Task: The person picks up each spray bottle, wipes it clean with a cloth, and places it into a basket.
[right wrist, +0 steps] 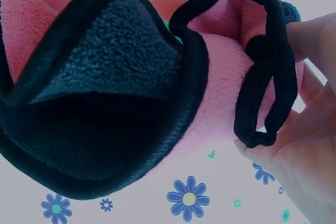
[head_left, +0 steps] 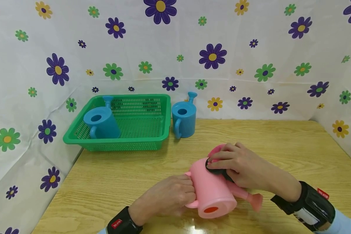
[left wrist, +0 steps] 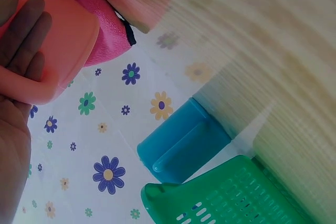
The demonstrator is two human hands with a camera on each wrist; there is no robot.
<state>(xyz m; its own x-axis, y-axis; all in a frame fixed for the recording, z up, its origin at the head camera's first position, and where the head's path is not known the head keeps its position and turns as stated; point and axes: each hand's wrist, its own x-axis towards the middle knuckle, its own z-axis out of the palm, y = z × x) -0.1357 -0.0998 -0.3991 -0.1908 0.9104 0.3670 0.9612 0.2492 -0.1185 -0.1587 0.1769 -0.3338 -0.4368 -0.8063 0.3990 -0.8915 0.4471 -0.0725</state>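
Note:
A pink watering can (head_left: 212, 191) is tipped over, its holed top towards me and its spout (head_left: 247, 195) pointing to the lower right. My left hand (head_left: 169, 193) grips its handle, with the fingers curled through the loop in the left wrist view. With my right hand (head_left: 245, 164) I hold a pink and dark grey cloth (right wrist: 226, 93) against the can's side near its far end. Black edging and loose folds of this cloth show in the right wrist view. Part of the can is hidden behind the right hand and cloth.
A green basket (head_left: 117, 140) stands at the back left with a blue watering can (head_left: 105, 125) tilted inside it. Another blue watering can (head_left: 184, 122) stands upright just right of the basket. A flowered sheet (head_left: 187, 39) hangs behind the wooden table (head_left: 280, 143).

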